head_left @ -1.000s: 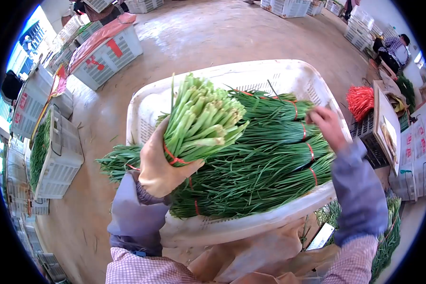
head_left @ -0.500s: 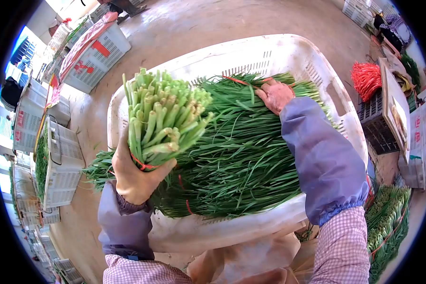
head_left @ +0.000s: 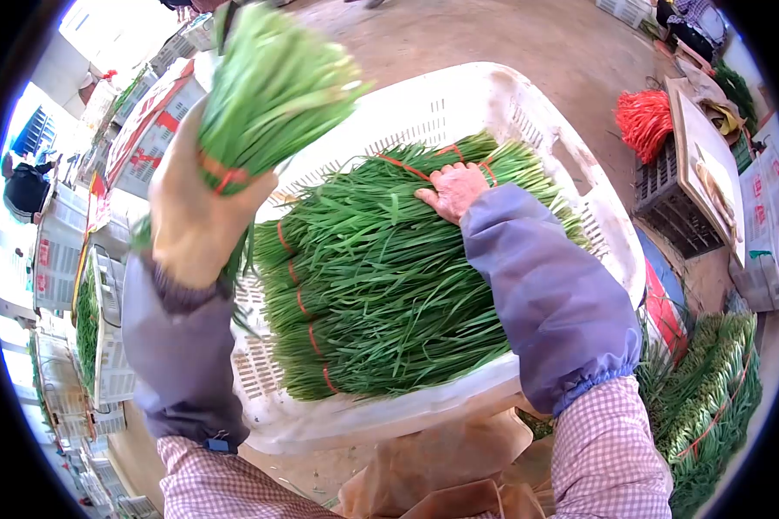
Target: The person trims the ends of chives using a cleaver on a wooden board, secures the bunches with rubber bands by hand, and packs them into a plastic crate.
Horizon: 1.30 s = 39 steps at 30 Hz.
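Observation:
My left hand (head_left: 195, 203), which looks gloved, grips a bundle of green stalks (head_left: 273, 95) near its red band, raised over the left side of the white crate (head_left: 424, 108). The bundle is blurred, its cut ends up and to the right. My right hand (head_left: 459, 189) rests on the far bundles in the crate, fingers bent against the leaves beside red bands; what is under the fingers is hidden. Several banded bundles of green leaves (head_left: 389, 285) lie side by side in the crate, with red bands along their left ends.
Red strips (head_left: 645, 123) lie on a dark crate (head_left: 675, 203) at the right, beside a tilted board (head_left: 705, 173). More green bundles (head_left: 710, 415) lie at the lower right. White crates (head_left: 117, 346) line the left. A person (head_left: 697, 26) is at the upper right.
My left hand has lifted the bundle up and left, uncovering the left ends of the bundles in the crate. My right hand first came down onto the far bundles and stays on them.

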### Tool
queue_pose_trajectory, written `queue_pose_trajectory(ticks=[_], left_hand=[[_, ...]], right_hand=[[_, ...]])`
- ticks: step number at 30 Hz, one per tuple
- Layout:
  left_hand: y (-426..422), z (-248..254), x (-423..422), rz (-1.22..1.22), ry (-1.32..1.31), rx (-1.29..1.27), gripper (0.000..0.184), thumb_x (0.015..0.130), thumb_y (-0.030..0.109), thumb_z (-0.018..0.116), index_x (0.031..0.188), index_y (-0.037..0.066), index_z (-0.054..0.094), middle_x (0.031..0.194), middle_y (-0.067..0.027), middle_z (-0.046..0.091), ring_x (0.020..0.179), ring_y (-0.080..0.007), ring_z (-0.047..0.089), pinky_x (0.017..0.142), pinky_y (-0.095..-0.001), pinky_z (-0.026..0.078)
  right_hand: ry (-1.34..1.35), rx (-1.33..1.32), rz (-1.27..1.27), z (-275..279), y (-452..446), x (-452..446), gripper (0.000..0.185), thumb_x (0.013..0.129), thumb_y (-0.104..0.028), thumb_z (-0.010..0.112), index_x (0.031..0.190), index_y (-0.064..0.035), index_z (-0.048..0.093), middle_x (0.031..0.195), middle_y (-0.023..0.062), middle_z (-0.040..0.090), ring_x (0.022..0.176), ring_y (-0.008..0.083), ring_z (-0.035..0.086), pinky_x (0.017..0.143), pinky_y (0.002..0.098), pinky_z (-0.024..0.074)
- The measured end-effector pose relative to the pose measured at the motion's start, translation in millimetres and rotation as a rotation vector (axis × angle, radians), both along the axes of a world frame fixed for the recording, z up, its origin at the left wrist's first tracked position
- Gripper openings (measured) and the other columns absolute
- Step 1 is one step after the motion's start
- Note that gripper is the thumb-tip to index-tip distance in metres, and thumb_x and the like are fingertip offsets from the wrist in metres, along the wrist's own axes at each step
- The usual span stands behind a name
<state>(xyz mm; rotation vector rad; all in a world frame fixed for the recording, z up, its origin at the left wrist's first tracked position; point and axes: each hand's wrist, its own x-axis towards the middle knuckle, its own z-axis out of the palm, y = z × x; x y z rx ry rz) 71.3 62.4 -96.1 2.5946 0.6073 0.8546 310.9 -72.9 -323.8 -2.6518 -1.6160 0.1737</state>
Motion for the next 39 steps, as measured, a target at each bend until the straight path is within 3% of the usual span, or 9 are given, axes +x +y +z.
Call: queue_pose_trajectory(ticks=[2, 6, 9, 12, 15, 18, 28, 35, 39], left_hand=[[-0.4, -3.1, 44.6, -0.02, 0.12, 0.195, 0.081, 0.068, 0.017, 0.081, 0.139, 0.003, 0.044, 0.089, -0.0107, 0.068, 0.091, -0.0255, 0.067, 0.083, -0.0354, 0.053], [-21.2, -53.2, 155.9, -0.011, 0.491, 0.265, 0.079, 0.068, 0.026, 0.082, 0.137, 0.007, 0.047, 0.103, -0.0158, 0.066, 0.098, -0.0304, 0.066, 0.085, -0.0412, 0.053], [-35.7, -115.7, 217.4, -0.068, 0.51, 0.255, 0.077, 0.065, 0.034, 0.08, 0.131, 0.008, 0.051, 0.109, -0.0183, 0.065, 0.105, -0.0348, 0.063, 0.091, -0.0446, 0.049], [-36.6, -161.4, 257.0, -0.133, 0.597, 0.17, 0.083, 0.063, 0.033, 0.08, 0.135, 0.007, 0.048, 0.113, -0.0183, 0.065, 0.107, -0.0334, 0.062, 0.093, -0.043, 0.049], [-36.0, -182.3, 265.7, -0.189, 0.572, -0.015, 0.078, 0.061, 0.033, 0.082, 0.129, 0.007, 0.055, 0.111, -0.0162, 0.067, 0.104, -0.0307, 0.063, 0.092, -0.0407, 0.048], [-20.1, -185.9, 267.4, -0.386, 0.589, -0.269, 0.071, 0.059, 0.033, 0.085, 0.121, 0.007, 0.061, 0.108, -0.0143, 0.069, 0.102, -0.029, 0.064, 0.091, -0.0384, 0.048], [-8.7, -218.9, 273.9, -0.396, 0.498, -0.321, 0.076, 0.067, 0.039, 0.084, 0.126, 0.002, 0.055, 0.12, -0.0188, 0.063, 0.114, -0.0339, 0.058, 0.099, -0.0401, 0.043], [-18.0, -217.8, 266.4, -0.231, 0.517, -0.244, 0.074, 0.069, 0.042, 0.081, 0.125, 0.002, 0.054, 0.117, -0.0205, 0.063, 0.112, -0.0357, 0.059, 0.097, -0.042, 0.045], [-19.7, -216.7, 262.4, -0.233, 0.513, -0.202, 0.08, 0.071, 0.044, 0.079, 0.132, 0.002, 0.048, 0.121, -0.0221, 0.06, 0.115, -0.0373, 0.057, 0.099, -0.043, 0.045]], right_hand=[[-0.014, -0.013, -0.016, 0.0, -0.2, -0.7, 0.063, 0.096, -0.06, 0.037, 0.117, -0.0067, 0.063, 0.112, 0.0124, 0.065, 0.108, 0.0264, 0.058, 0.09, 0.0428, 0.0406], [0.003, 0.005, -0.022, -4.3, 0.2, 0.3, 0.065, 0.095, -0.062, 0.037, 0.117, -0.0066, 0.063, 0.113, 0.0127, 0.064, 0.108, 0.0264, 0.057, 0.091, 0.0424, 0.0391], [-0.034, 0.217, -0.034, -20.6, -2.0, -0.6, 0.053, 0.093, -0.051, 0.044, 0.108, -0.0054, 0.066, 0.11, 0.0145, 0.065, 0.107, 0.0296, 0.057, 0.093, 0.0451, 0.0407], [-0.019, 0.101, -0.031, -19.9, 0.6, 2.4, 0.048, 0.092, -0.041, 0.045, 0.126, -0.0092, 0.058, 0.123, 0.0171, 0.061, 0.118, 0.0316, 0.054, 0.099, 0.0503, 0.0368], [0.131, 0.216, 0.022, -26.9, 0.2, 8.5, 0.051, 0.092, -0.038, 0.046, 0.133, -0.0095, 0.051, 0.126, 0.0184, 0.059, 0.122, 0.0369, 0.051, 0.1, 0.0537, 0.0345], [-0.051, 0.231, 0.009, -19.7, -5.3, -0.5, 0.052, 0.092, -0.038, 0.047, 0.134, -0.0087, 0.05, 0.126, 0.0199, 0.06, 0.123, 0.0413, 0.05, 0.1, 0.0569, 0.0331], [0.127, 0.143, -0.007, -7.4, -6.5, 2.1, 0.046, 0.089, -0.038, 0.051, 0.123, -0.0086, 0.059, 0.124, 0.0198, 0.06, 0.115, 0.0358, 0.056, 0.094, 0.047, 0.0395], [-0.2, 0.23, 0.066, -26.5, -22.2, 4.0, 0.041, 0.085, -0.033, 0.058, 0.117, -0.0079, 0.061, 0.11, 0.0153, 0.06, 0.106, 0.0348, 0.054, 0.091, 0.0459, 0.0402], [-0.177, -0.075, 0.034, 64.7, -97.6, -26.9, 0.042, 0.08, -0.034, 0.07, 0.109, -0.0062, 0.06, 0.101, 0.0128, 0.057, 0.106, 0.0292, 0.051, 0.093, 0.0465, 0.0374]])
